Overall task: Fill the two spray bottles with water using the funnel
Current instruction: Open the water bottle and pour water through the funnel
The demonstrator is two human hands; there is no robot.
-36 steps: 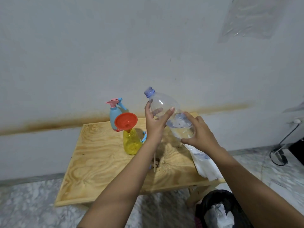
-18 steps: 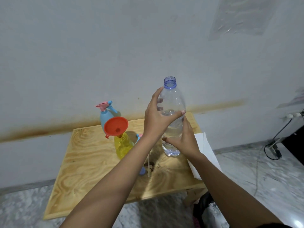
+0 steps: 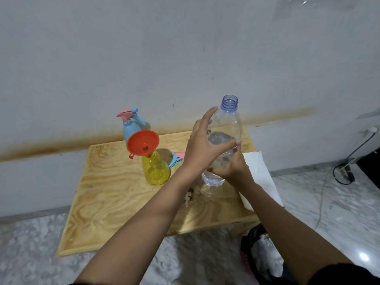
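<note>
Gripping 1 uncapped water bottle [image 3: 228, 124], little water inside, my left hand [image 3: 202, 145] and right hand [image 3: 234, 169] curl fingers round it; 1 funnel [image 3: 143, 140] sits in the yellow spray bottle [image 3: 156, 171], blue spray bottle [image 3: 129, 128] behind.

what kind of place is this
Probably a plain room in a home, used as a makeshift workspace: a bare, rust-stained wall, a marble-patterned floor and a low plywood table set by the wall, with a black bin bag beside it.
</note>
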